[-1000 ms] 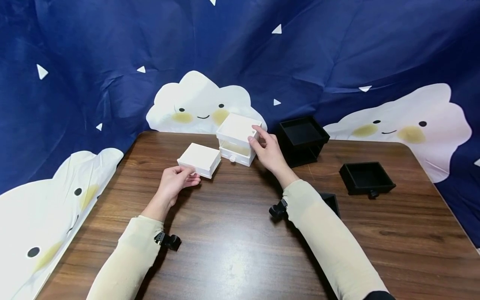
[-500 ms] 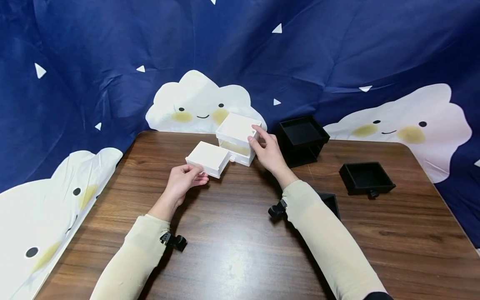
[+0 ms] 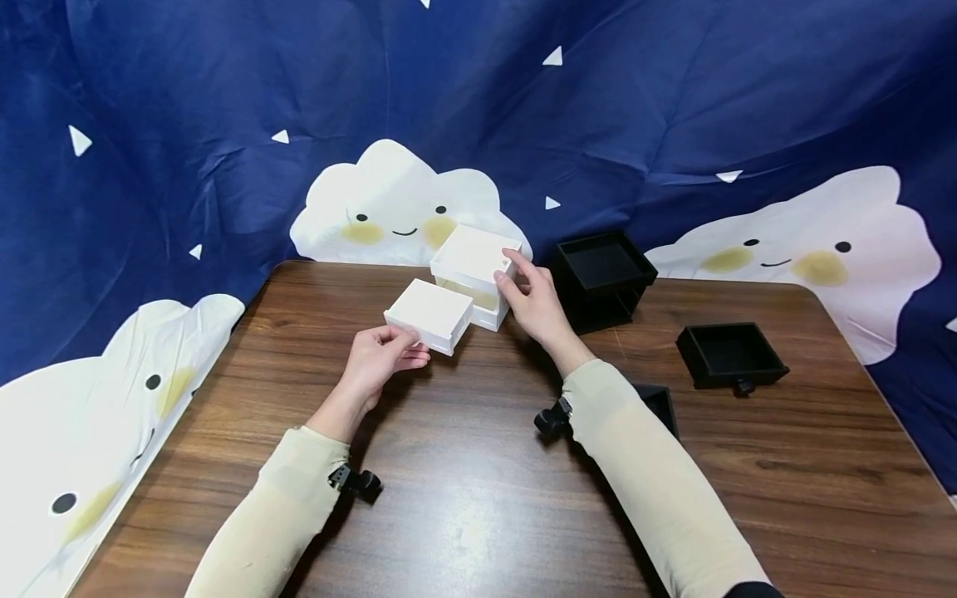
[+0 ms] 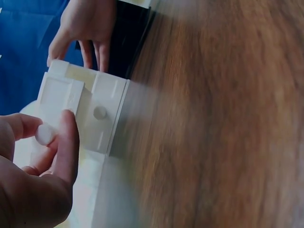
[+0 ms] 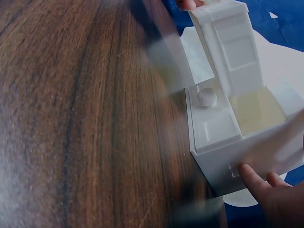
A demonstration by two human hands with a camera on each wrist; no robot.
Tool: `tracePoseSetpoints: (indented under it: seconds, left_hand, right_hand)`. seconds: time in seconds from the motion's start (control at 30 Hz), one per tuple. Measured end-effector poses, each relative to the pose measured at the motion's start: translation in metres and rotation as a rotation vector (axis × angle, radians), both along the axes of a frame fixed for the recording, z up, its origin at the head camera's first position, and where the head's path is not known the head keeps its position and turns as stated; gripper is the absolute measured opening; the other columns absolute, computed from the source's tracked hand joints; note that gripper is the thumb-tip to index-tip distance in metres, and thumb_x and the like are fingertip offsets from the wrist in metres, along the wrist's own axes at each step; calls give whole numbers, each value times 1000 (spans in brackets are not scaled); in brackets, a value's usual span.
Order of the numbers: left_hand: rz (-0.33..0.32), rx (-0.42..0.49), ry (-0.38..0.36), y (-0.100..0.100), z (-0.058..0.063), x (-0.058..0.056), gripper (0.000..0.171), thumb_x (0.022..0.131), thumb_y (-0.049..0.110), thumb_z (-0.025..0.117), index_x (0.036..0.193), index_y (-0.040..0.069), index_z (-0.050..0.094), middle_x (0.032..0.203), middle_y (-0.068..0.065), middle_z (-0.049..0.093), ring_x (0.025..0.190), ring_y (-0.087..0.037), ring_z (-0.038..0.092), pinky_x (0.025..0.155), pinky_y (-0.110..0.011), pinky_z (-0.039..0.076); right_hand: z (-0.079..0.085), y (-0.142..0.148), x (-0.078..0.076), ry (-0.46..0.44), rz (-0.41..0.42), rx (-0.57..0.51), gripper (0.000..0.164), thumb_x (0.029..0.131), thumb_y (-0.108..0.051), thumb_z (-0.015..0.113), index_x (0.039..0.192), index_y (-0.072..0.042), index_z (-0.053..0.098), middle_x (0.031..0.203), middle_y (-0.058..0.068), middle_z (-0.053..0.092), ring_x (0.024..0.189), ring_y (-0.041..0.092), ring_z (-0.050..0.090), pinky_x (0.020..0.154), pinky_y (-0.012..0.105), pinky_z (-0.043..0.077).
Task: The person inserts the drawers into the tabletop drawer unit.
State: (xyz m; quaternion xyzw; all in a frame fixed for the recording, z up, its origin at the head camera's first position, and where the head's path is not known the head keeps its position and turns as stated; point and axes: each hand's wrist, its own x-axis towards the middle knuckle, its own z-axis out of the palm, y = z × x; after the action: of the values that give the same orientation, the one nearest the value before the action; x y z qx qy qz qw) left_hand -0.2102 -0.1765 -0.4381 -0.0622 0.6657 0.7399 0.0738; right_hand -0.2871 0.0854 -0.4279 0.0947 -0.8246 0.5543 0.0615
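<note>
My left hand (image 3: 377, 359) pinches the round white knob (image 4: 45, 135) of a small white drawer (image 3: 429, 307), held off the table with a flat white face up. The drawer's far end is at the upper opening of a white two-level cabinet (image 3: 478, 249); whether it has entered cannot be seen. A second white drawer (image 5: 202, 128), with its own knob, sits in the lower level. With extended fingers my right hand (image 3: 534, 303) touches the cabinet's right side; in the right wrist view a fingertip (image 5: 247, 172) rests on that wall.
To the right of the white cabinet stands a black cabinet frame (image 3: 604, 270). A black drawer (image 3: 699, 370) lies farther right on the wooden table (image 3: 463, 465). Another black piece (image 3: 661, 405) is partly hidden by my right sleeve. A blue cloud-print cloth (image 3: 635, 100) hangs behind the table.
My left hand has carried the white drawer to the right, up against the front of the white cabinet, covering the lower knob in the head view. My right hand stays put.
</note>
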Motion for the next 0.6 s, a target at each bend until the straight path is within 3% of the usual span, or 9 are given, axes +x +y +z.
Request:
tracePoseSetpoints:
  seconds: [0.6]
  left_hand:
    - [4, 60, 28, 20, 1, -2, 9, 102, -3, 60, 99, -8, 67, 81, -11, 77, 69, -13, 77, 72, -28, 67]
  right_hand:
    - [1, -1, 1, -11, -7, 9, 52, 111, -28, 61, 160, -15, 52, 146, 29, 49, 142, 41, 50, 118, 53, 51]
